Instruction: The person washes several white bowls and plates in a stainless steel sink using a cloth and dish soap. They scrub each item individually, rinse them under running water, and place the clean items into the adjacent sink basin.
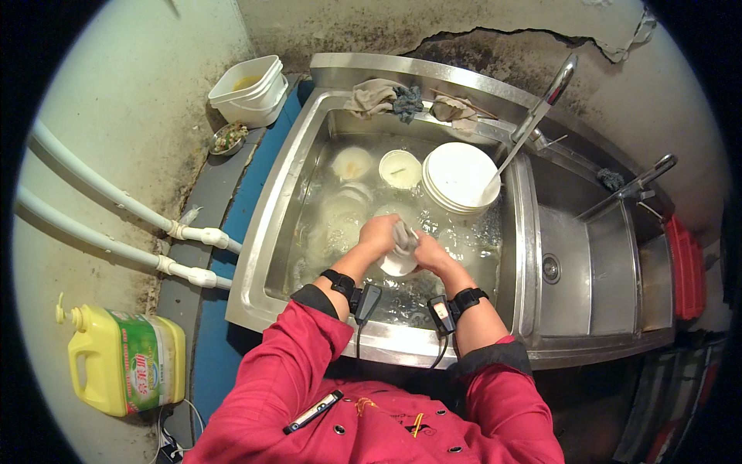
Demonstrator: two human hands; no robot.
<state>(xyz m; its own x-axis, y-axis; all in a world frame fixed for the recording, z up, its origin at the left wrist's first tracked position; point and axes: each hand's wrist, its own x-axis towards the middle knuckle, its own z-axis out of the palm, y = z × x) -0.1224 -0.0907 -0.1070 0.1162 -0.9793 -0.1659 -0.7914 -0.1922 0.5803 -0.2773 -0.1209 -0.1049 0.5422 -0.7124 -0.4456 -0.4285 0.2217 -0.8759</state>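
Note:
Over the water-filled steel sink basin, my left hand grips a grey cloth. My right hand holds the edge of a small white dish, with the cloth pressed against its inside. The fingers of both hands are partly hidden. Beyond the hands float a stack of round white containers, a smaller white tub and a white bowl. Several white dishes lie under the cloudy water on the left.
A running faucet pours into the stacked containers. Wet rags lie along the sink's back ledge. Compartments with a drain adjoin on the right, near a red plastic basket. On the left are a yellow detergent jug, white pipes and white tubs.

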